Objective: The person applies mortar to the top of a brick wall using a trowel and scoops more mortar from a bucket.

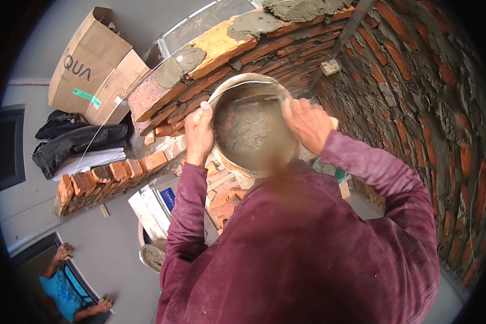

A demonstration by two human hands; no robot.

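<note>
Between my hands is a round bucket (242, 81) with a pale, smeared rim, its opening facing up toward me. Grey wet mortar (245, 121) lies inside it. My left hand (200, 132) is closed around the left side of the rim, thumb on top. On the right side, my right hand (309, 124) grips the rim, its fingertips partly blurred. Just beyond the bucket runs a brick wall (200, 92), with mortar patches (181, 66) on its top course and one bare orange brick (218, 47) between them. A brown blur covers the bucket's near edge.
A tall, rough brick wall (416, 102) rises at right. At left are a cardboard box (100, 70), dark clothes (86, 140) and a low brick row (105, 174). Loose bricks (221, 202) lie below the bucket. Another person (65, 289) stands at a lower-left opening.
</note>
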